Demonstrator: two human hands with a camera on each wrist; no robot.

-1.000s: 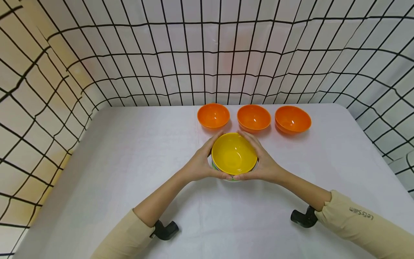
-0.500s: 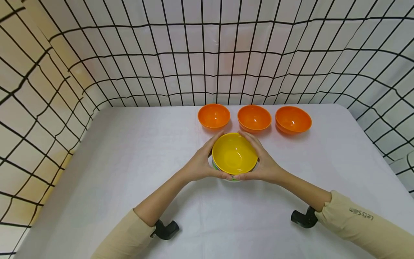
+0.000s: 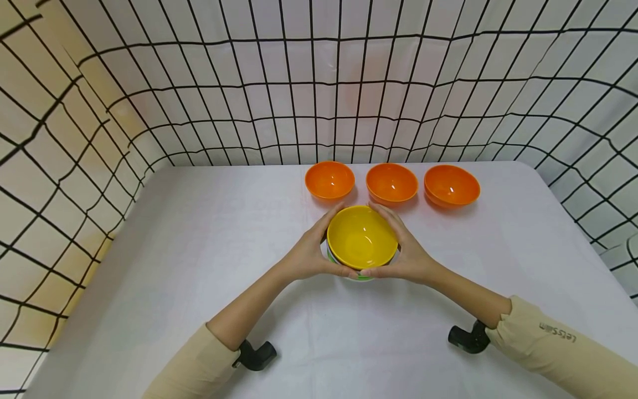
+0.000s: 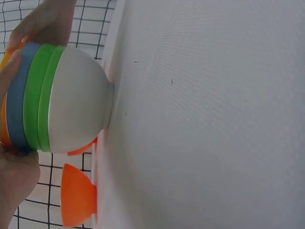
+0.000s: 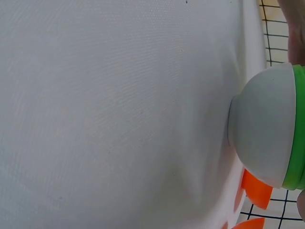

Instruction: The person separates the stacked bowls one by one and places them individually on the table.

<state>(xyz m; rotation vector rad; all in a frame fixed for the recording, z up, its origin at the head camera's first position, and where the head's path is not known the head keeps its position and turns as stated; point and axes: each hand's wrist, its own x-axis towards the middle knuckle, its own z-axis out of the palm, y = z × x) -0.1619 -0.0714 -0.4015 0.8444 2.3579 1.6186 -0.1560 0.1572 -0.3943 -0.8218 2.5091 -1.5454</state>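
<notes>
A stack of bowls stands on the white tabletop, with a yellow bowl (image 3: 362, 238) at its top. Below the yellow rim, the left wrist view shows a blue bowl (image 4: 23, 95), green bowls (image 4: 42, 98) and a white bowl (image 4: 78, 100) whose base meets the cloth. My left hand (image 3: 319, 252) grips the left side of the stack, and my right hand (image 3: 408, 252) grips the right side. Both thumbs meet at the near side. The fingers curve round the far side, partly hidden. The right wrist view catches only the white bowl (image 5: 264, 126) and a green rim.
Behind the stack, three orange bowls stand in a row: left (image 3: 329, 180), middle (image 3: 391, 183) and right (image 3: 451, 186). A black grid (image 3: 324, 83) on white cloth surrounds the back and sides. White cloth covers the table (image 3: 209, 221).
</notes>
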